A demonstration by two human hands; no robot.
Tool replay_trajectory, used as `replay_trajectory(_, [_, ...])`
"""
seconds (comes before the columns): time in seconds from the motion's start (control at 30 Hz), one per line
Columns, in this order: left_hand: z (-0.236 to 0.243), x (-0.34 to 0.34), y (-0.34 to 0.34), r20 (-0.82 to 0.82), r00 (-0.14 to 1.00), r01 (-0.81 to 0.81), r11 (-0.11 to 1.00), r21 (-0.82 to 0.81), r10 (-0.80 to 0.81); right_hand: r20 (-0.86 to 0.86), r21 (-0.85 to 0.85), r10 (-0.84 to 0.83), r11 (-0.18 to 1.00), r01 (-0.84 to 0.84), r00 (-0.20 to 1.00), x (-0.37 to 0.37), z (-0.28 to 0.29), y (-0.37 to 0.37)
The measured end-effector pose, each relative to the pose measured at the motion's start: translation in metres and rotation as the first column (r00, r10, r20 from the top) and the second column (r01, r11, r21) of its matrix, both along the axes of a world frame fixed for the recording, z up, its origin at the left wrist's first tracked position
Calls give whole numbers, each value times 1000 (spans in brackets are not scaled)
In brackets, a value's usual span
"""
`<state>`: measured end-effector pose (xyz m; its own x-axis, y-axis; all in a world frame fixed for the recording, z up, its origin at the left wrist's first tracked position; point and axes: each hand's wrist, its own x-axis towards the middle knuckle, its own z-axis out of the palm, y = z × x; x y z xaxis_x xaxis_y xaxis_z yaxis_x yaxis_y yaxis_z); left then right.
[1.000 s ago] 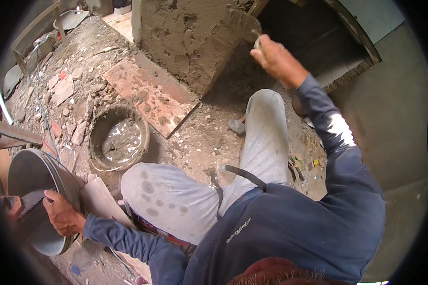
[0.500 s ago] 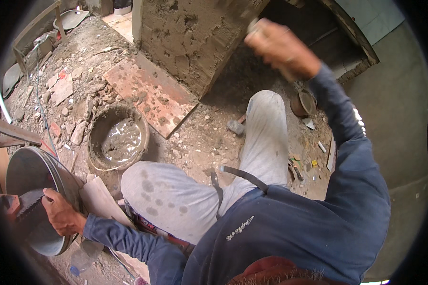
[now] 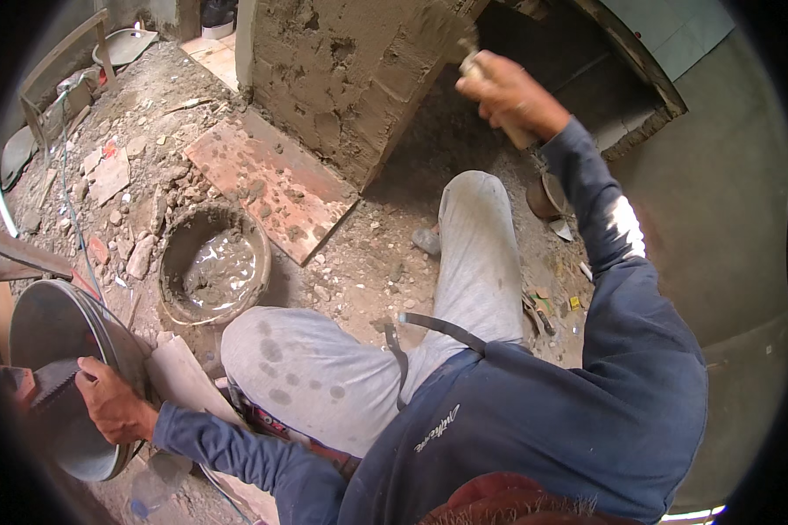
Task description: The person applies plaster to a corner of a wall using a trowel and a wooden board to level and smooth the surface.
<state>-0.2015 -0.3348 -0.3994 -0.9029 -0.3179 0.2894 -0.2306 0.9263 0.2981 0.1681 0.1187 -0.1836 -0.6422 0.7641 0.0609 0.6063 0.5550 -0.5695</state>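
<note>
Right of mortar tub (image 3: 178,254), gripped blurred trowel (image 3: 469,61) in right hand (image 3: 515,94); left, touched toothed blade (image 3: 54,379) with left hand (image 3: 112,404), couldn't tell grip.

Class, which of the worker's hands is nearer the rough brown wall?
Right. The right hand holds a trowel close beside the wall; the left hand is farther, by the grey bucket.

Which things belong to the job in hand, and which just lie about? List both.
In use, seemingly: trowel in the right hand; rough-coated wall; bucket of wet grey mix; toothed blade at the left hand.

Apparently just lying about: broken stones; yellow scrap; curved white tube.
</note>
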Motion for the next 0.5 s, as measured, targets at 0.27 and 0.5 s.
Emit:
replay_trajectory(0.27, [-6, -4, 2, -43, 999, 19, 1000, 16, -18, -52, 255, -26, 966, 39, 998, 5, 99, 5])
replay_trajectory(0.5, [-14, -4, -1, -86, 996, 9, 999, -49, -13, -156, 283, 137, 955, -88, 978, -53, 31, 16])
